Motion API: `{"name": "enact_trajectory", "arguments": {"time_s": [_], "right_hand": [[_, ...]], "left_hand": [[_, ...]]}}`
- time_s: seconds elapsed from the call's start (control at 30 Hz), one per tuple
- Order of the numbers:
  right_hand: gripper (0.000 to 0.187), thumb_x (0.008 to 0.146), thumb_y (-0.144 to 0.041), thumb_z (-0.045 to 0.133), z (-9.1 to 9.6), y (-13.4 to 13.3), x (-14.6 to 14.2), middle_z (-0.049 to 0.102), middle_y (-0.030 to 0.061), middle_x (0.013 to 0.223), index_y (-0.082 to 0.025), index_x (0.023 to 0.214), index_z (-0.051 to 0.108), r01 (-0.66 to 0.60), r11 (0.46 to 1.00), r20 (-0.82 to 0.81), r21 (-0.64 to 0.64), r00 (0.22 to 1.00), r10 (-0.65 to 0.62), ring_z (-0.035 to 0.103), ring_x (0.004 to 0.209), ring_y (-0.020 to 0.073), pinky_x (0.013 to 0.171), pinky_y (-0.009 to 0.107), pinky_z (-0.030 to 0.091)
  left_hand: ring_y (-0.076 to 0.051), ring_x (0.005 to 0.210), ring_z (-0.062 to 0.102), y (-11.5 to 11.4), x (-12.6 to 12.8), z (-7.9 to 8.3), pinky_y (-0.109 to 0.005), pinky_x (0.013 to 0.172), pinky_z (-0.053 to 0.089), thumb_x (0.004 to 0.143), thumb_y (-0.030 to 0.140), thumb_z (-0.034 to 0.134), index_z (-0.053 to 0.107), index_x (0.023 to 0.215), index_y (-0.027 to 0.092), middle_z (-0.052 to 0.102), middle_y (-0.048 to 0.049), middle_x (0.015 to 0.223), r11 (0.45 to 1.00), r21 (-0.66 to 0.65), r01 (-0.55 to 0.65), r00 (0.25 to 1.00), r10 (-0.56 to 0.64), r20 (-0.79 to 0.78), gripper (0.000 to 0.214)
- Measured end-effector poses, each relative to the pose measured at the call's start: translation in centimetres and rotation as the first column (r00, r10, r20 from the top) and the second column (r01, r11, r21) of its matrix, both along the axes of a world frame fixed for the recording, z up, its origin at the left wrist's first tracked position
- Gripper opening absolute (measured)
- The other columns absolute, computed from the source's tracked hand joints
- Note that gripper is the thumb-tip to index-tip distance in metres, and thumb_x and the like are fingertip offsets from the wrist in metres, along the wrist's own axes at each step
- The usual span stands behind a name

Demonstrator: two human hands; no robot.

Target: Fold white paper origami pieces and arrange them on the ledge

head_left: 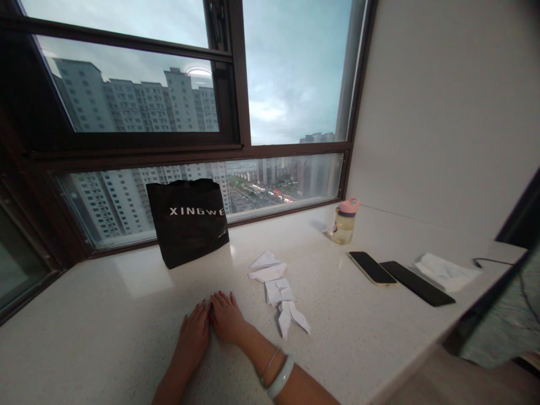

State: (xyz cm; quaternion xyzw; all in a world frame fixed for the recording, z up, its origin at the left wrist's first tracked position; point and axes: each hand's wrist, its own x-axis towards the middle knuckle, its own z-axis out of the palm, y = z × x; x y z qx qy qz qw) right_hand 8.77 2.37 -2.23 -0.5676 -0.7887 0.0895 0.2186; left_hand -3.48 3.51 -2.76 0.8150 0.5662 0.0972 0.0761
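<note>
My left hand (194,333) lies flat on the white speckled counter (105,337), palm down, with nothing in it. My right hand (226,318) rests palm down right beside it, the two touching or nearly so near the thumbs. Bracelets circle my right wrist. Just to the right of my right hand, several folded white paper pieces lie in a row: a boat-like paper shape (269,273) toward the back, a square folded paper (278,291) in the middle, and a forked paper shape (292,318) closest to me. Neither hand touches them.
A black bag (192,236) with white lettering stands by the window. At the back right are a pink-lidded bottle (345,225), a phone (372,268), a flat black object (417,284), white tissue (445,271) and a cable (493,260). The counter's edge runs along the right.
</note>
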Motion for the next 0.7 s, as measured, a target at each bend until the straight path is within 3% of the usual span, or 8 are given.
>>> {"name": "enact_trajectory", "arguments": {"time_s": [0.37, 0.7], "right_hand": [[0.046, 0.084, -0.023, 0.034, 0.0, 0.0, 0.0, 0.042, 0.0166, 0.13, -0.009, 0.128, 0.034, -0.003, 1.0, 0.003, 0.006, 1.0, 0.003, 0.029, 0.125, 0.0244, 0.101, 0.05, 0.021], [0.047, 0.083, -0.021, 0.034, 0.1, -0.1, 0.0, 0.041, 0.0167, 0.131, -0.008, 0.128, 0.033, -0.002, 1.0, 0.003, -0.014, 1.0, 0.002, 0.028, 0.126, 0.0243, 0.102, 0.05, 0.02]], "left_hand": [[-0.02, 0.125, 0.032, 0.4, -0.1, -0.5, -0.044, 0.1, 0.026, 0.08, 0.014, 0.021, 0.04, 0.127, 0.015, 0.039, -0.0112, 0.134, 1.0, 0.014, -0.004, 1.0, 0.004, 0.003, 0.051], [-0.019, 0.126, 0.029, -0.2, 0.2, 0.6, -0.041, 0.101, 0.025, 0.082, 0.015, 0.016, 0.035, 0.13, 0.012, 0.035, -0.0111, 0.136, 1.0, -0.026, -0.012, 0.997, 0.01, -0.077, 0.052]]}}
